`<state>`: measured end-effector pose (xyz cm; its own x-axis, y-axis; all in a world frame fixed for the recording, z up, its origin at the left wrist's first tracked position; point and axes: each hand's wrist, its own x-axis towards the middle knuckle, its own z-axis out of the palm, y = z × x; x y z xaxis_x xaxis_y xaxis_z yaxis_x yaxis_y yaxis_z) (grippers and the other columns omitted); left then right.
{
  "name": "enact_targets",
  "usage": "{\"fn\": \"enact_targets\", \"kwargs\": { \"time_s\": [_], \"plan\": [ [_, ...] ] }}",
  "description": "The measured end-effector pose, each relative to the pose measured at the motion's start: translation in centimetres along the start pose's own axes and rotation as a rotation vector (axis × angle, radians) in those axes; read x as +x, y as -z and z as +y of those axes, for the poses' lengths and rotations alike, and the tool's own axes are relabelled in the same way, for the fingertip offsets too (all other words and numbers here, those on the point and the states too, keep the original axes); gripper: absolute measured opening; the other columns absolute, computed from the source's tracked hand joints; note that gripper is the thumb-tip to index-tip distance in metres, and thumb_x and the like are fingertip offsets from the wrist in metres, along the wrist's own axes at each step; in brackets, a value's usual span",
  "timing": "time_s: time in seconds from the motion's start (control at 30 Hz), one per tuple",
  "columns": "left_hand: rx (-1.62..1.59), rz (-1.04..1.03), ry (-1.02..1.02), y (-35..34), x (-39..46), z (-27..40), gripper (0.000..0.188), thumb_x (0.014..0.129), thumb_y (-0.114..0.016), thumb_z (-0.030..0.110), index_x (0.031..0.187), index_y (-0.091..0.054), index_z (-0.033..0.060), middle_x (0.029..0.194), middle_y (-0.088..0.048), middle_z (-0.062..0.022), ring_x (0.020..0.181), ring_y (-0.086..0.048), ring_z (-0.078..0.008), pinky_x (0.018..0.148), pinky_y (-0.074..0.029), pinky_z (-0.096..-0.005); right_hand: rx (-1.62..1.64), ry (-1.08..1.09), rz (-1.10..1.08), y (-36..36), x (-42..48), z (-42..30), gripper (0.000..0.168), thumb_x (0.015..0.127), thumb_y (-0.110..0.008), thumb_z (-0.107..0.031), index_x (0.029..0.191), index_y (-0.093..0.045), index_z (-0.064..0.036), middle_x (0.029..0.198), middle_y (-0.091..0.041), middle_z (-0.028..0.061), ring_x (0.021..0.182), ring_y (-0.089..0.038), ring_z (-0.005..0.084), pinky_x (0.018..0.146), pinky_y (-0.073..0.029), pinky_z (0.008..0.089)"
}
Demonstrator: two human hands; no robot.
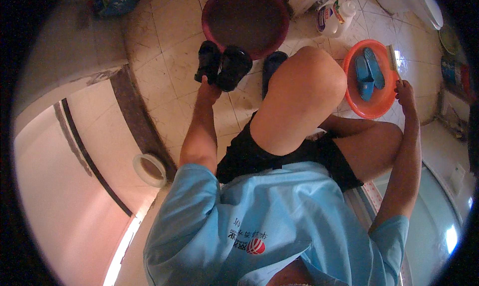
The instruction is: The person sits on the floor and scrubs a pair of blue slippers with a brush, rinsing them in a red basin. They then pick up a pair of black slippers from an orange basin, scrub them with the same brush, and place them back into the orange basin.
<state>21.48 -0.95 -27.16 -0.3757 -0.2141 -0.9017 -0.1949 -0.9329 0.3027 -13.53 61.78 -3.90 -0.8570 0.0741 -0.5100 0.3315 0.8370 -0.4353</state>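
Note:
My left hand [211, 89] grips a pair of black slippers [234, 67] by their near ends, beside the near-left rim of a large dark red basin [286, 31]. In my right hand [405, 93] is the handle of a scrub brush [393, 59], its bristled head raised at the right rim of an orange plastic basin [350, 93]. Two blue slippers [365, 74] lie in that orange basin. The contents of the dark red basin are too dark to make out.
A white plastic jug [336, 18] with a label stands on the tiled floor [168, 67] between the basins. A dark slipper [272, 67] is by my knee. At the left, a pale ring-shaped object [149, 170] lies near a dark threshold strip [131, 106].

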Motion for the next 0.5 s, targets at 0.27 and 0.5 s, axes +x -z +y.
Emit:
{"fn": "enact_targets", "kwargs": {
  "time_s": [0.27, 0.5],
  "plan": [
    [0.032, 0.029, 0.004, 3.3, 2.2, 0.1, 0.046, 0.098, -0.046, 0.041, 0.128, -0.046, 0.0055, 0.103, -0.061, -0.0101, 0.095, -0.057, -0.0314, 0.085, -0.046, -0.0451, -0.034, 0.043, 0.019, -0.5, 0.2, -0.9, 0.032, 0.095, -0.054, -0.036, 0.097, -0.058, -0.004, 0.075, -0.061, 0.0059, 0.057, -0.054, 0.0152, 0.050, -0.044, 0.0308],
    [0.055, -0.477, -0.044, 3.7, 3.0, -1.2, 0.058, 0.088, -0.066, 0.030, 0.138, -0.041, 0.0146, 0.132, -0.052, -0.0106, 0.123, -0.049, -0.0305, 0.098, -0.045, -0.0485, -0.047, 0.017, -0.006, -0.5, 0.4, -0.3, 0.030, 0.096, -0.053, -0.034, 0.098, -0.059, -0.005, 0.074, -0.060, 0.0058, 0.059, -0.053, 0.0143, 0.052, -0.044, 0.0300]
  ]
}}
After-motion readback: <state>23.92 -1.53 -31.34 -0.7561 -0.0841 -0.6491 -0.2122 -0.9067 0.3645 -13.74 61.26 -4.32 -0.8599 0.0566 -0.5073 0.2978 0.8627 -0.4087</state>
